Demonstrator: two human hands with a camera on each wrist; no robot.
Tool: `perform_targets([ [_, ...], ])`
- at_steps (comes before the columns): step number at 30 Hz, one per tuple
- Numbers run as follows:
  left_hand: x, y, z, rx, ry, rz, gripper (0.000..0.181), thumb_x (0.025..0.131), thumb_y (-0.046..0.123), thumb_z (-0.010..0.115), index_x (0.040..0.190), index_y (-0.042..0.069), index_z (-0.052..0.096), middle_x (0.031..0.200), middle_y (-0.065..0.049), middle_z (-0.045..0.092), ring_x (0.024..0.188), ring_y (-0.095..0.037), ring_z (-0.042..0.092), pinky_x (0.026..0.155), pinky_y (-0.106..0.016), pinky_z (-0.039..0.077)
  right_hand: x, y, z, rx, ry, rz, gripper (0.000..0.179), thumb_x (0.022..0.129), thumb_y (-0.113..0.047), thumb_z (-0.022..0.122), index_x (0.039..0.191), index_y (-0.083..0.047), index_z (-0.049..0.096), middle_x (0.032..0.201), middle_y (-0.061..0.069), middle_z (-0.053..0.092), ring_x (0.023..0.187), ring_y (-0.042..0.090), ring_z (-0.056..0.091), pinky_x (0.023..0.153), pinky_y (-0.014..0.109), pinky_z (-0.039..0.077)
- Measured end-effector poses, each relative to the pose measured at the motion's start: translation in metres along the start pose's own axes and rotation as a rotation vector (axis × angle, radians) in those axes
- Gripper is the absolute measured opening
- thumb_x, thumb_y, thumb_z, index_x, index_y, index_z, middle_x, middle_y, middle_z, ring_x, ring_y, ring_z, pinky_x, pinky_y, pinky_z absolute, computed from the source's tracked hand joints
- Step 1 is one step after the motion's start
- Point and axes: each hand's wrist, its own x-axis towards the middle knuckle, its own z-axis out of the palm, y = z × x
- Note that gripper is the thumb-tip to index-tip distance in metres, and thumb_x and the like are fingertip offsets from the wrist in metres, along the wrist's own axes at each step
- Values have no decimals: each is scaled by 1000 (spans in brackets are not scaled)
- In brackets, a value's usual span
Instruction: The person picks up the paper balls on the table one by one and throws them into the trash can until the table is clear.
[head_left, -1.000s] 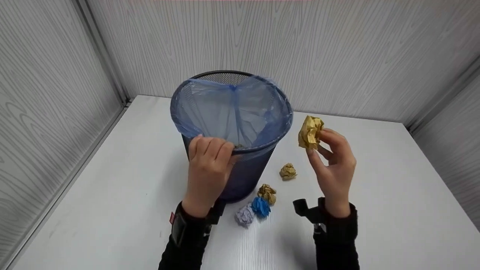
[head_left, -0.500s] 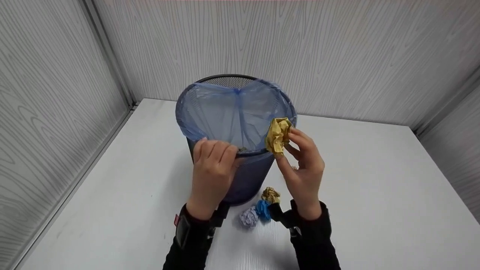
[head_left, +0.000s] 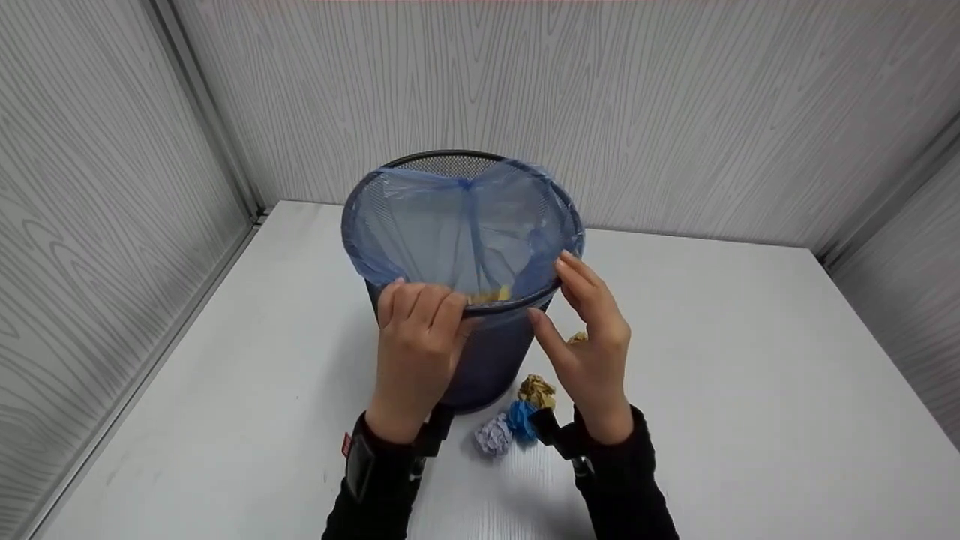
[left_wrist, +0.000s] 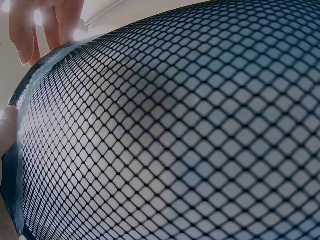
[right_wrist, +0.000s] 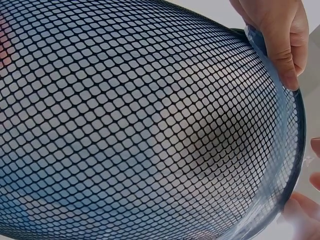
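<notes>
A dark mesh wastebasket [head_left: 487,367], lined with a thin blue plastic bag [head_left: 420,225], leans toward me. My left hand [head_left: 418,334] grips its near rim, fingers over the edge and thumb outside. At the right part of the rim, my right hand [head_left: 600,337] has thumb and fingers spread apart with nothing between them. A crumpled gold paper ball [head_left: 495,295] shows just inside the near rim, mostly hidden by it. Both wrist views are filled by the basket's mesh wall [left_wrist: 175,125]; in the right one, the left thumb [right_wrist: 285,65] presses the bag-covered rim.
Below the basket, a crumpled gold ball [head_left: 538,391], a blue ball [head_left: 521,420] and a lilac ball [head_left: 493,436] lie together on the white table [head_left: 750,375]. Another gold ball [head_left: 577,337] is partly hidden behind my right hand. Grey wood-grain panels [head_left: 675,112] enclose the back and sides.
My right hand has carried a gold paper ball leftward over the rim and let it go into the wastebasket. My left hand keeps its grip on the rim.
</notes>
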Motion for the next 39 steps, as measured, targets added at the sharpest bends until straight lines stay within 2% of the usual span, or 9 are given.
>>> perform_targets([
  [9, 0, 0, 1, 1, 11, 3, 27, 88, 30, 49, 83, 3, 51, 80, -8, 48, 75, -26, 43, 82, -45, 32, -2, 4, -1, 15, -22, -42, 43, 76, 3, 64, 118, 0, 53, 122, 16, 48, 112, 29, 46, 89, 38, 38],
  [13, 0, 0, 2, 4, 10, 11, 28, 89, 30, 48, 83, 3, 51, 80, -8, 48, 75, -26, 43, 82, -45, 32, -15, 23, -2, -11, -60, -84, 43, 80, -2, 63, 121, -4, 51, 128, 14, 43, 113, 29, 45, 90, 37, 37],
  [17, -1, 1, 3, 8, 11, 16, 27, 88, 30, 48, 83, 3, 51, 80, -8, 48, 75, -26, 43, 81, -44, 32, -17, 17, -6, -54, -80, -130, 39, 80, -6, 64, 118, -4, 54, 126, 16, 44, 112, 29, 46, 88, 36, 38],
  [23, 2, 2, 2, 21, 15, 24, 26, 89, 28, 48, 83, 3, 52, 80, -8, 48, 75, -26, 43, 81, -44, 32, -19, 8, -9, -68, -121, -338, 26, 82, -11, 63, 103, 3, 58, 122, 18, 48, 113, 28, 45, 90, 32, 37],
  [26, 2, 1, 2, 31, 10, 31, 25, 89, 27, 48, 83, 3, 51, 80, -8, 47, 75, -25, 42, 81, -44, 32, -27, 14, -12, -96, -245, -416, 24, 82, -13, 62, 100, 3, 58, 114, 21, 50, 105, 30, 50, 87, 33, 40],
  [28, 2, 1, 2, 34, 8, 31, 24, 88, 27, 51, 83, 4, 51, 80, -8, 47, 75, -25, 42, 81, -44, 32, -34, 19, -14, -102, -359, -423, 25, 82, -14, 62, 101, 0, 58, 110, 20, 52, 99, 28, 52, 82, 31, 43],
  [31, 2, 1, 2, 35, 9, 30, 25, 87, 28, 51, 83, 4, 51, 80, -8, 47, 75, -25, 43, 81, -45, 32, -45, 28, -15, -111, -533, -405, 29, 77, -13, 67, 104, -4, 58, 107, 14, 53, 95, 22, 54, 75, 28, 45],
  [35, 2, 1, 2, 32, 15, 29, 28, 89, 30, 47, 83, 3, 52, 80, -8, 48, 76, -26, 43, 80, -44, 33, -61, 40, -16, -150, -706, -366, 38, 68, -13, 75, 101, -7, 59, 102, 7, 56, 91, 16, 55, 73, 25, 45],
  [39, 2, 2, 3, 19, 22, 30, 28, 90, 30, 46, 83, 3, 52, 80, -8, 48, 75, -25, 43, 80, -44, 32, -75, 51, -18, -226, -887, -290, 40, 66, -23, 77, 100, -8, 62, 100, 4, 58, 90, 15, 56, 72, 26, 46],
])
